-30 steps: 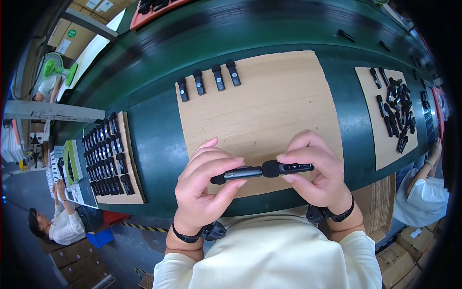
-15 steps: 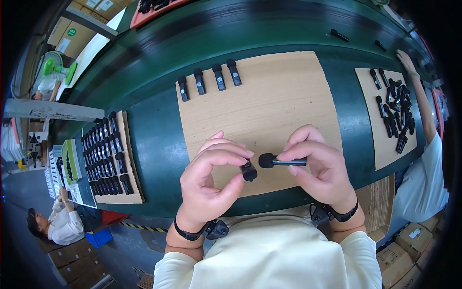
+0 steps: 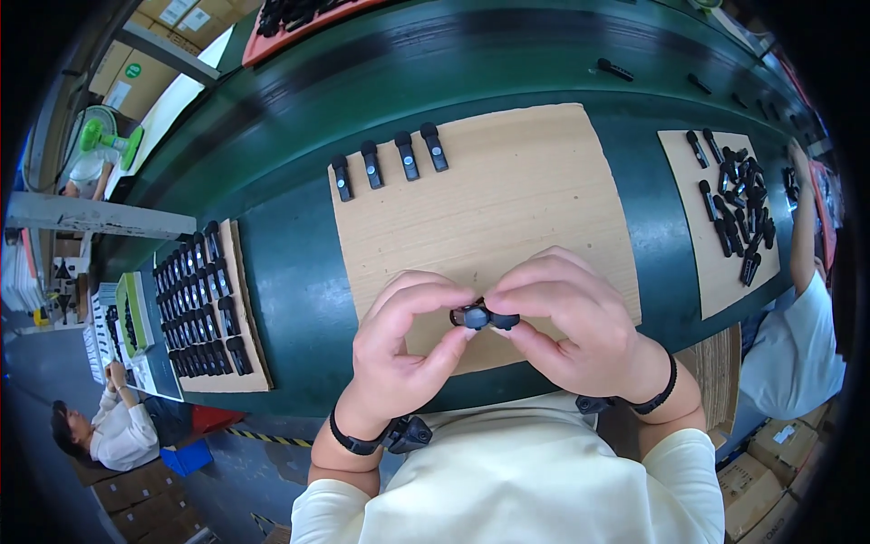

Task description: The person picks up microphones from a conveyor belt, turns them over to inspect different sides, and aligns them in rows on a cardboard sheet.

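Observation:
Both hands meet above the near half of a cardboard sheet (image 3: 498, 208). My left hand (image 3: 399, 349) pinches a small dark piece (image 3: 470, 316) between thumb and fingertips. Against it, my right hand (image 3: 575, 317) pinches a small black clip-on microphone (image 3: 505, 321) with a foam tip. Fingers hide most of both pieces, so how they join cannot be seen. Along the sheet's far left edge stand several similar black microphones (image 3: 405, 156) in a row, foam ends pointing away.
At left, a cardboard sheet (image 3: 256, 349) carries rows of microphones (image 3: 199, 304). Another sheet (image 3: 716, 295) at right holds a loose pile of them (image 3: 739, 199). Single microphones (image 3: 615, 70) lie on the green belt (image 3: 507, 54) beyond. A co-worker's arm (image 3: 803, 227) reaches in at far right.
My hands have come together, bringing the microphone in my right hand against the small piece in my left. The co-worker's hand has drawn nearer from the belt's far side.

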Demonstrator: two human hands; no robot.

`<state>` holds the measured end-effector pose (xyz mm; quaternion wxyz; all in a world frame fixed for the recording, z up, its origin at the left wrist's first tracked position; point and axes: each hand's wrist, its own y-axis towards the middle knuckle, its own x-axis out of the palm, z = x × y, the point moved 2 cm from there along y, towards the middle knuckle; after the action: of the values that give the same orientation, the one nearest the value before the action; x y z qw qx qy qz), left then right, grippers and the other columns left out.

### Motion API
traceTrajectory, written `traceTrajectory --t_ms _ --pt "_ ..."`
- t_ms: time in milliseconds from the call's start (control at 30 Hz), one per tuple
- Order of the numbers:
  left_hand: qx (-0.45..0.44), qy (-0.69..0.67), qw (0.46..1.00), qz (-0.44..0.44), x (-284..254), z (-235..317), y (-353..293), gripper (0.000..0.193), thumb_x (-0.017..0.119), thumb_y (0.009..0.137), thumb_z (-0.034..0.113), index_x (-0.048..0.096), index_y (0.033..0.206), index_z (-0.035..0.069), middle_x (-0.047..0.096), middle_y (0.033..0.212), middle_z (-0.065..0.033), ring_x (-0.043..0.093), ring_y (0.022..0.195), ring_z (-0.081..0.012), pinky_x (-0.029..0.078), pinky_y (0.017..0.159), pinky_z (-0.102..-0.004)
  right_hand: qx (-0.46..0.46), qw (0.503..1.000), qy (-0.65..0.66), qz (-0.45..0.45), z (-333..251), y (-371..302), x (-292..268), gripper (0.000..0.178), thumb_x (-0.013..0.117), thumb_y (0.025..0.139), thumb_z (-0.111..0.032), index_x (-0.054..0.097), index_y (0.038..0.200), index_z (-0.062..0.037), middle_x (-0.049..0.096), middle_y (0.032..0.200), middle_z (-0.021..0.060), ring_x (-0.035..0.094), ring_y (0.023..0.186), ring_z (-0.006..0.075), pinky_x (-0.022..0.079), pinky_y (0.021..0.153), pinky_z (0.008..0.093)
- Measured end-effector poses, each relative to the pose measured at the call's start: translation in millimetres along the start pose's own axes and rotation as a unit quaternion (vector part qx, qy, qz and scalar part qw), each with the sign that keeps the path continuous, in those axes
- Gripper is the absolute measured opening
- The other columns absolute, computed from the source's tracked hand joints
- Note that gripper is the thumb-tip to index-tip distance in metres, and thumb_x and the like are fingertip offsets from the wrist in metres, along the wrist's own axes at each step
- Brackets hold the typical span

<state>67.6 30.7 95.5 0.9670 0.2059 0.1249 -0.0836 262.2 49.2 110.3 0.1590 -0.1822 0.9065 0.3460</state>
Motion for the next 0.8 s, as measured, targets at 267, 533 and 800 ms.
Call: traceTrajectory --t_ms 267,533,800 --pt "0.062 0.116 0.989 -0.071 -6 6 41 0.033 0.072 0.075 -0.003 0.067 0.107 0.001 0.067 0.095 -0.0113 0.065 0.084 -0.0225 0.053 0.075 -0.0334 0.049 0.994 -0.041 -0.090 17 25 -34 0.026 0.071 0.077 0.002 0.065 0.103 -0.0010 0.067 0.091 0.0121 0.065 0.079 0.0272 0.051 0.071 0.0343" --pt "0.000 0.181 0.981 -0.072 4 -31 112 0.017 0.067 0.081 0.004 0.063 0.098 0.001 0.067 0.090 -0.0120 0.067 0.083 -0.0259 0.054 0.072 -0.0360 0.098 0.977 -0.144 -0.120 93 62 -41 0.021 0.066 0.082 -0.001 0.062 0.102 -0.0019 0.066 0.095 0.0122 0.066 0.084 0.0277 0.053 0.074 0.0347" --pt "0.246 0.444 0.855 -0.108 32 -69 107 0.010 0.061 0.075 0.007 0.057 0.083 0.003 0.060 0.086 -0.0099 0.061 0.082 -0.0243 0.050 0.070 -0.0367 -0.062 0.939 -0.300 -0.157 138 54 -28 0.018 0.067 0.079 -0.004 0.060 0.096 -0.0027 0.064 0.107 0.0114 0.061 0.101 0.0288 0.050 0.086 0.0380"
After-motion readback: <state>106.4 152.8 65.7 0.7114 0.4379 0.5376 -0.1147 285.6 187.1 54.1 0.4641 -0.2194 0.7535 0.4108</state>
